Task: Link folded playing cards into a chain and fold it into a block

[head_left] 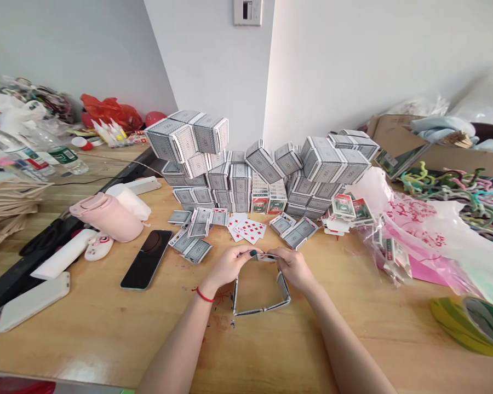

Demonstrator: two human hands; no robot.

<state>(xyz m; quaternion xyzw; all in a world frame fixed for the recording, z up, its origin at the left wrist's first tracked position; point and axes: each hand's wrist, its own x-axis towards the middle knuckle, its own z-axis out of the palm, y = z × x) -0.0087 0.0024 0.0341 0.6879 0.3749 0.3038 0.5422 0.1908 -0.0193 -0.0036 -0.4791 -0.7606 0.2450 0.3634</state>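
My left hand [234,262] and my right hand [293,267] pinch the far side of a frame of folded playing cards [254,311]. The frame is a roughly four-sided loop with grey patterned backs, and its near side rests low over the wooden table. Fingers of both hands meet near the far edge, partly hiding the cards there. Just beyond lie loose face-up playing cards [247,229] with red diamonds. Folded cards [191,246] sit to the left and another folded pair [299,232] to the right. Behind stands a structure of card boxes [240,180].
A black-screened phone [147,260], a pink bottle [107,216] and a white power bank [35,301] lie left. On the right are yellow tape [470,324], card packs [344,208], plastic bags [423,219] and a cardboard box [394,128]. Water bottles [61,156] stand at far left.
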